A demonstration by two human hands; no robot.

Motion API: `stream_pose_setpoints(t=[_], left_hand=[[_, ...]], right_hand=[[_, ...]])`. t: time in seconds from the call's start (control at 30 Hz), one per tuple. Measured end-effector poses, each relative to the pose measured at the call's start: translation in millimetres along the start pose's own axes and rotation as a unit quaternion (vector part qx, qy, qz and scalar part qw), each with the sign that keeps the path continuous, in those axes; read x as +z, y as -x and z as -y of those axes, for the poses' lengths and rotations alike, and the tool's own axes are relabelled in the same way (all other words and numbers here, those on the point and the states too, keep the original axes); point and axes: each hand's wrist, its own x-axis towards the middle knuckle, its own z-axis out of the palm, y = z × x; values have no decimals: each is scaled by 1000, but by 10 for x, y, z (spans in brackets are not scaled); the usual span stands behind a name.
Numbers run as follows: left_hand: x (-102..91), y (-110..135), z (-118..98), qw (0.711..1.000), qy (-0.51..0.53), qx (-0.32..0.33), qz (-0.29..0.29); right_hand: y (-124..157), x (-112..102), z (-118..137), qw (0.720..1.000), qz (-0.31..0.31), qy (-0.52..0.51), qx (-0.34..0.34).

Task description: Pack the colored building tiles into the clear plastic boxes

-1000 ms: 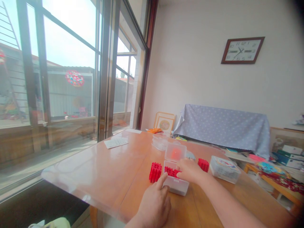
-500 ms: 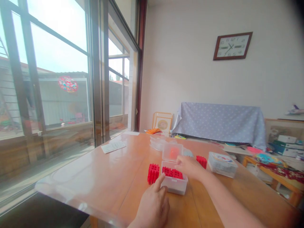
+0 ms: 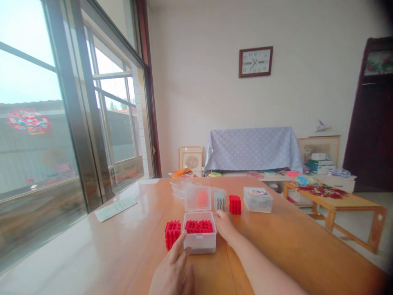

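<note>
A small clear plastic box (image 3: 199,239) stands on the wooden table (image 3: 291,250) with its lid (image 3: 198,198) raised at the back. Two red lattice blocks (image 3: 199,226) lie inside it. My left hand (image 3: 173,272) rests on the table with fingers stretched out, the fingertips touching the box's near left corner. My right hand (image 3: 225,225) lies against the box's right side, fingers loosely open, holding nothing. One red block (image 3: 172,233) stands just left of the box. Another red block (image 3: 235,204) and a grey block (image 3: 220,201) stand behind the right hand.
A closed clear box with a printed lid (image 3: 258,199) sits at the right, more clear containers (image 3: 179,188) behind the raised lid, a paper sheet (image 3: 116,207) near the window (image 3: 46,135). A low wooden table (image 3: 337,200) and a cloth-covered piece of furniture (image 3: 253,149) stand beyond.
The view has swung right, showing more of the room. My right hand has come off the blocks in the box and now lies beside its right wall. The left hand stays at the box's corner.
</note>
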Motion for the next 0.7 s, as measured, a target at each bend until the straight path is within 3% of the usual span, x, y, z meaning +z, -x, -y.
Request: stream_pose_setpoints(t=[0.2, 0.3, 0.5, 0.7], left_hand=[[135, 34, 72, 997, 16, -28, -68], [84, 20, 56, 994, 49, -28, -92], [-365, -206, 120, 992, 83, -46, -77], [-867, -691, 566, 973, 102, -195, -73]], right_hand=[[-50, -31, -59, 1000, -18, 4, 14], [-56, -64, -99, 1000, -17, -1, 15], [-44, -55, -90, 1000, -13, -10, 9], [-22, -45, -83, 1000, 4, -18, -9]])
